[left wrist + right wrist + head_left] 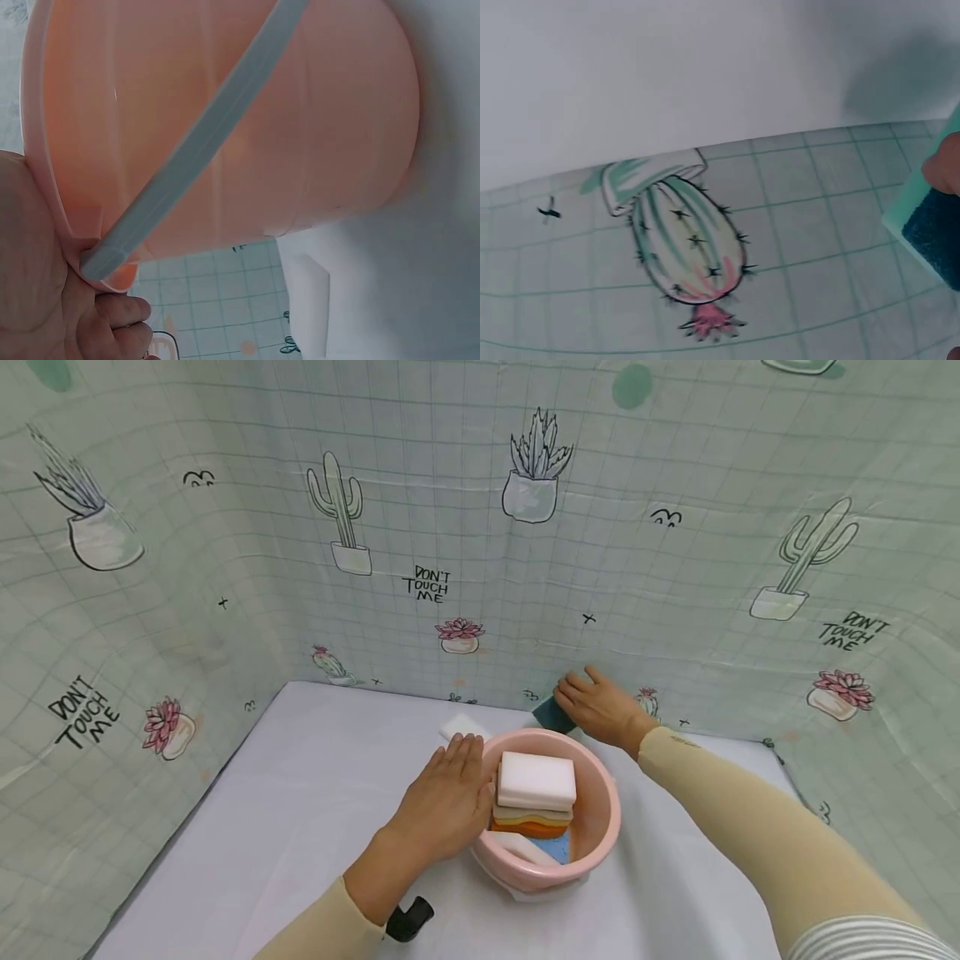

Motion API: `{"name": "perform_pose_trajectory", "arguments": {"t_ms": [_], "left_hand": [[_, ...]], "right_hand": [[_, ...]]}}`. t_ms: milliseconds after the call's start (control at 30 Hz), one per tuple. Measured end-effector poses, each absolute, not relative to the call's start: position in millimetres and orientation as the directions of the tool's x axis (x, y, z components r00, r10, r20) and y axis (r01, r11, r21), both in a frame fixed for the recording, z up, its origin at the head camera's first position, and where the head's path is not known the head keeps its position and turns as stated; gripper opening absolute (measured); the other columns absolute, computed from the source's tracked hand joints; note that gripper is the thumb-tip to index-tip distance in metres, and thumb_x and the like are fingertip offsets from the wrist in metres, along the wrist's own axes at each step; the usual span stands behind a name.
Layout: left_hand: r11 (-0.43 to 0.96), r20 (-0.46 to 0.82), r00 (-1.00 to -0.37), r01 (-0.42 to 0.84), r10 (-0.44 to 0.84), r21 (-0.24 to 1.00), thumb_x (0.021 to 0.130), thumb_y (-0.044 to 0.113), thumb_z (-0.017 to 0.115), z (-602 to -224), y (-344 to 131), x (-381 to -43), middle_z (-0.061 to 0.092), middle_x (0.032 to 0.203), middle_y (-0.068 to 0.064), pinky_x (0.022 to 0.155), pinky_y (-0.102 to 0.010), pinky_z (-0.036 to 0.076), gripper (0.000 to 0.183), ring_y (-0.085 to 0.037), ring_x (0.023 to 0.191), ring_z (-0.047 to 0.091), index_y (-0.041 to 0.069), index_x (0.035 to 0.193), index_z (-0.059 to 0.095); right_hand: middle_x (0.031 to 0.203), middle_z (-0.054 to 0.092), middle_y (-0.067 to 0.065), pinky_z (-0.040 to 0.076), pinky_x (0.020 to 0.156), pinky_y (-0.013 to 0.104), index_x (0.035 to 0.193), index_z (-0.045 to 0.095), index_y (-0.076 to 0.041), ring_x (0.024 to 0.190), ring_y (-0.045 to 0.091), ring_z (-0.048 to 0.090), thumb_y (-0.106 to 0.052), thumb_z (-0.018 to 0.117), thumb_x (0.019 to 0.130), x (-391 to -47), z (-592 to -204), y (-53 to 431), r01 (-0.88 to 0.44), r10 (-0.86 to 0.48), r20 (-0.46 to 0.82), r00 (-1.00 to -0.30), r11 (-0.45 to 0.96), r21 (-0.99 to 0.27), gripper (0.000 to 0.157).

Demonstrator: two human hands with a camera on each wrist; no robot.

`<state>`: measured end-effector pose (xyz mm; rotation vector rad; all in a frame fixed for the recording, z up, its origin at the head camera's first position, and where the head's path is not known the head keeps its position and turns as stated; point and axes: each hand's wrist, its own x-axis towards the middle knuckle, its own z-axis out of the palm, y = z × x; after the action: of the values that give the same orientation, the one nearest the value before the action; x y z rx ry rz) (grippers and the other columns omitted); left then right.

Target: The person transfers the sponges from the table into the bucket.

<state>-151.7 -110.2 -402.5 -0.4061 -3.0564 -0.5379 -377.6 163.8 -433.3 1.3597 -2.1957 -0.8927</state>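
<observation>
A pink bucket (pixel 611 818) with a grey handle (pixel 202 142) stands on the white-covered table. Inside it, a white sponge (pixel 537 777) tops a stack of beige, yellow and orange sponges (pixel 528 829), with a blue one (pixel 557 847) low down and another white piece (pixel 521 847) leaning at the front. My left hand (pixel 444 797) rests against the bucket's left rim, its fingers straight in the head view. Behind the bucket, my right hand (pixel 600 706) pinches a green sponge (pixel 553 716) whose dark scouring side shows in the right wrist view.
A white block (pixel 462 727) lies on the table behind the bucket's left side. Printed cloth (pixel 420 527) with cactus drawings hangs along the back and both sides. Something black (pixel 408 920) shows beside the left wrist.
</observation>
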Motion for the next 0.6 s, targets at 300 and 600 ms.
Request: {"name": "perform_pose_trajectory", "arguments": {"t_ms": [300, 600], "left_hand": [[0.902, 0.063, -0.966, 0.256, 0.25, 0.348, 0.112, 0.035, 0.039, -402, -111, -151, 0.033, 0.17, -0.023, 0.132, -0.051, 0.021, 0.066, -0.036, 0.162, 0.024, -0.007, 0.163, 0.029], [0.894, 0.068, -0.963, 0.267, 0.261, 0.359, 0.112, 0.034, 0.04, -404, -107, -151, 0.033, 0.169, -0.024, 0.131, -0.053, 0.022, 0.067, -0.038, 0.161, 0.024, -0.009, 0.162, 0.029]], "right_hand": [[0.127, 0.064, 0.018, 0.048, 0.102, 0.05, 0.132, 0.056, 0.0, 0.116, 0.035, 0.056, -0.035, 0.075, 0.09, -343, -415, 195, -0.577, -0.825, 0.231, -0.516, 0.534, 0.618, 0.058], [0.117, 0.061, 0.021, 0.046, 0.095, 0.053, 0.129, 0.056, 0.004, 0.107, 0.039, 0.055, -0.036, 0.076, 0.088, -314, -396, 219, -0.523, -0.757, 0.414, -0.506, 0.651, 0.551, 0.06]]}}
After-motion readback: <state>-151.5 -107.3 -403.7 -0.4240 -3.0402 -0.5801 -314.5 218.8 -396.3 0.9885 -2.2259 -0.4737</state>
